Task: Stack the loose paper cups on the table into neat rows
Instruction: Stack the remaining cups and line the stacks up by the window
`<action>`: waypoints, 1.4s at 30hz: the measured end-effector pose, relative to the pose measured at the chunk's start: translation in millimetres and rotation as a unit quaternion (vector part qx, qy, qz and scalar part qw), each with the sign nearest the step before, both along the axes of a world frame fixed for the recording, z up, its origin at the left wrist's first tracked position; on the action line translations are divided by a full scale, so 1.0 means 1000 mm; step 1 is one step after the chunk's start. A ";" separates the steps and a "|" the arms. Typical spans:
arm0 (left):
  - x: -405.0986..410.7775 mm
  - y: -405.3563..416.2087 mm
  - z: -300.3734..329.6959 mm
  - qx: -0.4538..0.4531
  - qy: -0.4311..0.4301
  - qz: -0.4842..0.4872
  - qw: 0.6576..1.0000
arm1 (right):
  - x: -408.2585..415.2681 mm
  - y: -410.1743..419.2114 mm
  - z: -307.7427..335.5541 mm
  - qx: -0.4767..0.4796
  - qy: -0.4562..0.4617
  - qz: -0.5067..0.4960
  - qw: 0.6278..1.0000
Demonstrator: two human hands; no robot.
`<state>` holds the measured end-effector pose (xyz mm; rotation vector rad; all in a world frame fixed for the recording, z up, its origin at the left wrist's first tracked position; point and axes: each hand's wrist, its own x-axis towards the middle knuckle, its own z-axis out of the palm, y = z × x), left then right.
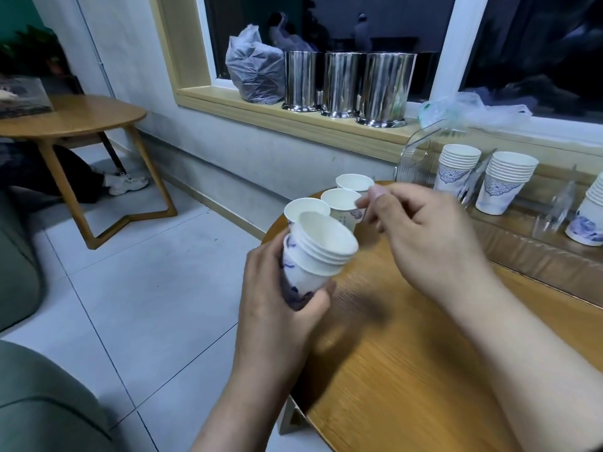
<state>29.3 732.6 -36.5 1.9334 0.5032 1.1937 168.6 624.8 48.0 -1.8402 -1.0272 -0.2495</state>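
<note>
1. Presently, the left hand (277, 308) grips a nested stack of paper cups (313, 259), its fingers (321, 296) curled round the lower body of the stack. The stack is tilted, mouth toward the right, and held clear of the wooden surface (408, 353) at its left edge.
2. The right hand (424, 236) is raised over the surface, its fingers (375, 194) brought together in a pinch on the rim of a loose cup (341, 203). Whether that cup is lifted or resting cannot be told.
3. Just beyond the right fingers stands a second loose cup (354, 183), upright, mouth open.
4. Directly behind the held stack, left of the right fingers, a third loose cup (305, 208) shows its rim; its base is hidden.
5. To the right of the right hand, well apart, three finished stacks stand upright among clear plastic dividers (554, 210): a near stack (456, 168), a middle stack (504, 182) and a far stack (587, 220) cut off by the frame edge.
6. On the window sill (261, 109) beyond both hands: three steel canisters (346, 83) in a row and a grey plastic bag (254, 66) to their left.
</note>
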 end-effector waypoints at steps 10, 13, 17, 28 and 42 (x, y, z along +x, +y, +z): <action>-0.003 0.010 -0.002 -0.078 -0.033 0.066 0.994 | 0.016 0.050 -0.068 -0.090 -0.105 0.066 0.988; -0.004 0.010 -0.002 -0.076 -0.031 0.067 0.994 | 0.017 0.053 -0.066 -0.042 -0.127 0.036 0.990; -0.003 0.010 -0.001 -0.080 -0.025 0.071 0.994 | 0.009 0.039 -0.050 0.116 -0.128 -0.028 0.985; 0.007 0.010 -0.001 -0.048 0.037 0.032 0.998 | 0.000 0.032 -0.043 0.164 -0.166 0.078 0.969; 0.014 0.016 0.001 -0.082 0.093 0.006 0.992 | 0.006 0.033 -0.048 0.097 -0.036 0.149 0.983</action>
